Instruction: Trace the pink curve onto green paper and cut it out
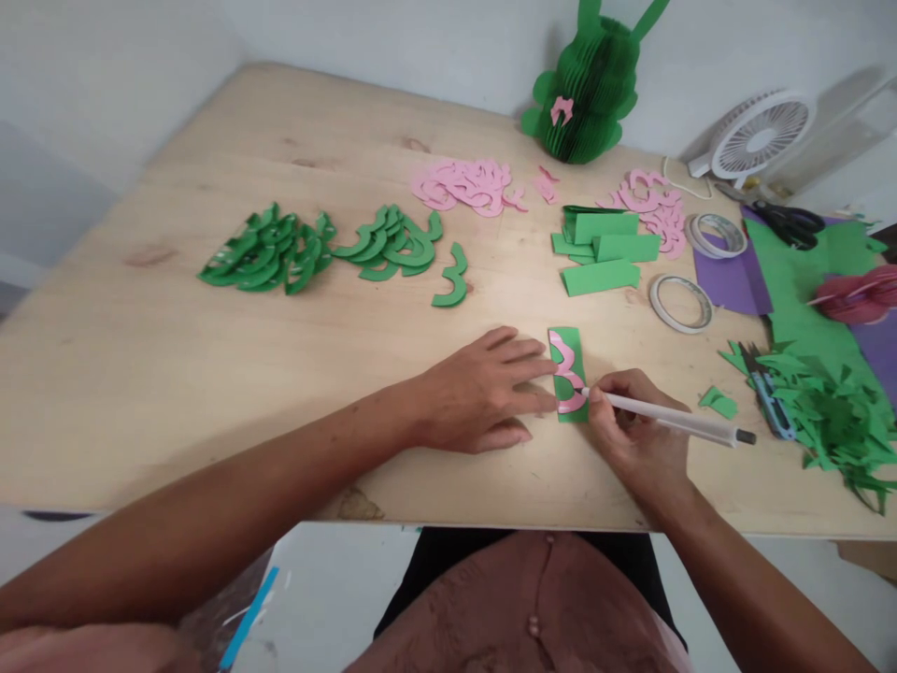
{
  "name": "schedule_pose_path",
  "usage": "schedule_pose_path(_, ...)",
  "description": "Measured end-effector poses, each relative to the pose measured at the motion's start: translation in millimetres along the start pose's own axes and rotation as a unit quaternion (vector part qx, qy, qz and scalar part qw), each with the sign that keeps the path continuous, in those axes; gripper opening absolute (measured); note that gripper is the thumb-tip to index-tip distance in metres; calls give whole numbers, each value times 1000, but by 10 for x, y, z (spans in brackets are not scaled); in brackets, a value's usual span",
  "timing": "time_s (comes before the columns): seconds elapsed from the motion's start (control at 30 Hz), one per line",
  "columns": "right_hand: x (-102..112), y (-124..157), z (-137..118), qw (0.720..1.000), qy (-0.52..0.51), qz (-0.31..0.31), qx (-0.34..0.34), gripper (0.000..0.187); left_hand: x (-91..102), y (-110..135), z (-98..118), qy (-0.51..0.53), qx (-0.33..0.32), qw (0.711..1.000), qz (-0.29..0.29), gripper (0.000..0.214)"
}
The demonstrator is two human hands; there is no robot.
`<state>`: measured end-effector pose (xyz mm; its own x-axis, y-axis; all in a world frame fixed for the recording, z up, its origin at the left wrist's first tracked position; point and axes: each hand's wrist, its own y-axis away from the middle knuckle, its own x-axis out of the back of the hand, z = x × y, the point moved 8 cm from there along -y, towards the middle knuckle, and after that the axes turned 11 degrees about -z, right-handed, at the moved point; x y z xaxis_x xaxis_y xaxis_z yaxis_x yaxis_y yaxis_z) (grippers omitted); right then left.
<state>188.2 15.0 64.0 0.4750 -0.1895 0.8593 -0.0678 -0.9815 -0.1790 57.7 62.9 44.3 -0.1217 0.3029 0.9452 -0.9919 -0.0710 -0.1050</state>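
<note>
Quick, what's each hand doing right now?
Left hand: open, fingers spread, touching the pink cutout on the green card.
Right hand: closed around a white pen.

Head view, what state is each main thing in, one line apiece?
Left hand, palm down, at pink cutout
Right hand, holding white pen
White pen, tip at the cutout
Pink cutout, lying on green card
Green card, lying flat
Green paper figure, standing, fanned open
White fan, upright, running unclear
Tape rolls, lying flat
Black scissors, lying, open or shut unclear
Blue snips, lying against green scraps
Green scraps, heaped
</note>
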Motion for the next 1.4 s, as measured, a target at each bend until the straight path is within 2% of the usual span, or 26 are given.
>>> schedule_pose_path(0.67,15,-1,-35,1000,14,8,23,14,-20,0,-2,3,-4,1000,-2,36)
schedule_pose_path(1.4,-51,6,29,999,-30,-15,0,17,-13,3,2,-4,-4,1000,-1,36)
